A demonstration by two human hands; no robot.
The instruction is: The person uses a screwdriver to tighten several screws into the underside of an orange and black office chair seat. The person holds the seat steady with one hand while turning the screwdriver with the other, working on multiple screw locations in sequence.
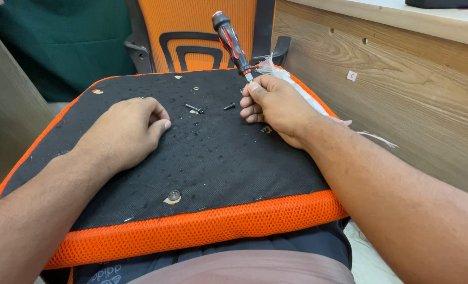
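Where the orange mesh edge of the upturned seat cushion [202,226] lies nearest, left hand [126,131] rests loosely curled, empty, on black fabric. Beyond, two black screws [194,108] lie loose. Right hand [276,108] grips red-and-black screwdriver [233,44], handle tilted upward.

An office: orange mesh chair back [197,31], wood-grain desk panel [391,89], pale desktop [402,16] above.

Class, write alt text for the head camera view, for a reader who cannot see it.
A person's right hand holds a red and black screwdriver over an upturned orange chair seat, while the left hand rests on its black underside. Two black screws lie loose between the hands.
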